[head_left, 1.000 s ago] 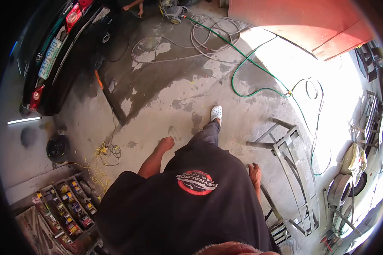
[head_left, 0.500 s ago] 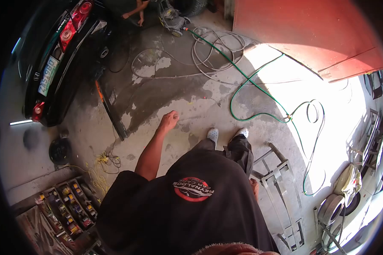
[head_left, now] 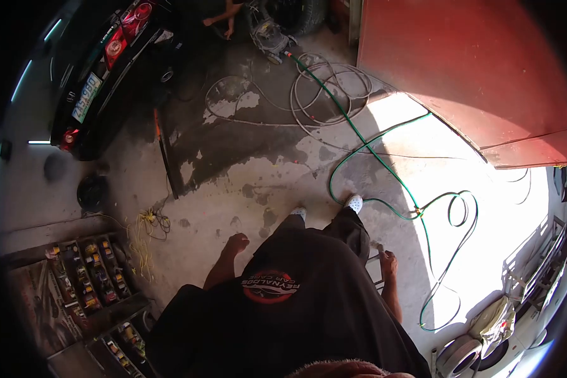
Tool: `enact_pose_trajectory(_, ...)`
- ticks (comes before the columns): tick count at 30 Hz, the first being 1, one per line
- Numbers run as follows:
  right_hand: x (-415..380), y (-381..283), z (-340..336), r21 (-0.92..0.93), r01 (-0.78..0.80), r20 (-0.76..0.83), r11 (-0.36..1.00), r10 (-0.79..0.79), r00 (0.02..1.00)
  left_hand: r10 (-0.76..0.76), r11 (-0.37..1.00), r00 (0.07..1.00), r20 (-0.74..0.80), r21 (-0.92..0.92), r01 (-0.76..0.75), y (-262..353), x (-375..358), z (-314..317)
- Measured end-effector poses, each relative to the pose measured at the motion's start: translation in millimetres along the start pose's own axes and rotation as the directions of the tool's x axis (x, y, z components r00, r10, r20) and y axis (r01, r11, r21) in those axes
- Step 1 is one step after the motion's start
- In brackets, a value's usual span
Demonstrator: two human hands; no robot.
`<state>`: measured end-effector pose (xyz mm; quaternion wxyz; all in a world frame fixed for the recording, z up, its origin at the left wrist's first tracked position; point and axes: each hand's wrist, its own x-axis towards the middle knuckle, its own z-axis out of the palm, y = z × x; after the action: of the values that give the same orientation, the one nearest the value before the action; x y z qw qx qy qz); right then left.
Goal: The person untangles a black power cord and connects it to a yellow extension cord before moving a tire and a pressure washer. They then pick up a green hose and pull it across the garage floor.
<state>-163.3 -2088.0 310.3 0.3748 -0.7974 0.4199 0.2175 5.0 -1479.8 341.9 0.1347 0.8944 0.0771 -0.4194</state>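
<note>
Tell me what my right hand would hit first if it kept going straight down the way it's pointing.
Probably the metal frame on the concrete floor just beyond your right hand; depth is unclear.
</note>
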Motion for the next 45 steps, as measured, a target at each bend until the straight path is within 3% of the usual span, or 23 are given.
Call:
enact_pose_trajectory(4,50.6,13.2,-41.8,0.065,-0.031,0.003,0.997,0.031,1.0,0.041,0.994,0.99,-0.136,-0.093,-0.054,94.0,-18.5,-17.2)
enact_pose_trajectory(9,68.4,-13.2,-73.5,-0.087,-0.017,0.05,0.996,0.022,0.999,0.096,0.935,0.953,-0.288,-0.303,-0.185,169.0,-23.2,-43.1)
enact_pose_trajectory(15,70.5,-47.1,-61.3,-0.116,0.061,0.083,0.991,-0.052,0.995,0.099,0.962,0.961,-0.259,-0.224,-0.159,141.0,-10.4,-23.3)
enact_pose_trajectory(18,74.8,-53.8,-53.3,-0.114,0.097,0.146,0.989,-0.08,0.986,-0.059,0.959,0.976,-0.208,-0.283,-0.002,109.8,-12.9,-4.0)
enact_pose_trajectory(19,76.0,-57.6,-55.3,-0.127,0.102,0.148,0.987,-0.083,0.986,-0.136,0.971,0.984,-0.113,-0.213,0.11,100.7,-14.2,-0.6)
enact_pose_trajectory(22,81.3,-66.6,-56.5,-0.137,0.113,0.131,0.984,-0.095,0.987,-0.195,0.963,0.981,0.017,-0.186,0.194,76.7,-19.7,15.3)
enact_pose_trajectory(23,83.7,-66.5,-57.5,-0.13,0.116,0.112,0.985,-0.102,0.988,-0.193,0.971,0.979,-0.062,-0.157,0.182,70.4,-21.6,24.0)
enact_pose_trajectory(26,93.6,-57.7,-58.5,-0.139,0.136,0.077,0.981,-0.126,0.989,-0.2,0.965,0.979,-0.026,-0.179,0.193,74.4,-25.1,21.6)
enact_pose_trajectory(29,93.8,-57.9,-62.5,-0.15,0.123,0.079,0.981,-0.112,0.99,-0.024,0.989,0.986,-0.167,-0.148,-0.001,71.7,-8.1,28.6)
enact_pose_trajectory(32,93.7,-51.1,-58.7,-0.155,0.125,0.075,0.98,-0.114,0.991,-0.087,0.967,0.989,-0.118,-0.247,0.056,117.3,-7.7,-11.5)
enact_pose_trajectory(33,91.2,-53.7,-58.5,-0.153,0.111,0.076,0.982,-0.101,0.992,0.037,0.985,0.973,-0.227,-0.157,-0.074,121.9,-1.9,-16.7)
enact_pose_trajectory(36,84.2,-60.0,-54.9,-0.118,0.05,0.086,0.992,-0.04,0.996,0.044,0.956,0.968,-0.247,-0.271,-0.112,134.8,8.4,-33.5)
enact_pose_trajectory(39,79.5,-61.4,-50.2,-0.105,0.029,0.088,0.994,-0.02,0.996,0.098,0.953,0.96,-0.262,-0.253,-0.167,136.5,18.2,-45.5)
enact_pose_trajectory(45,72.4,-65.0,-45.1,-0.126,0.01,0.077,0.992,-0.001,0.997,0.017,0.983,0.987,-0.159,-0.178,-0.046,130.9,17.6,-53.1)
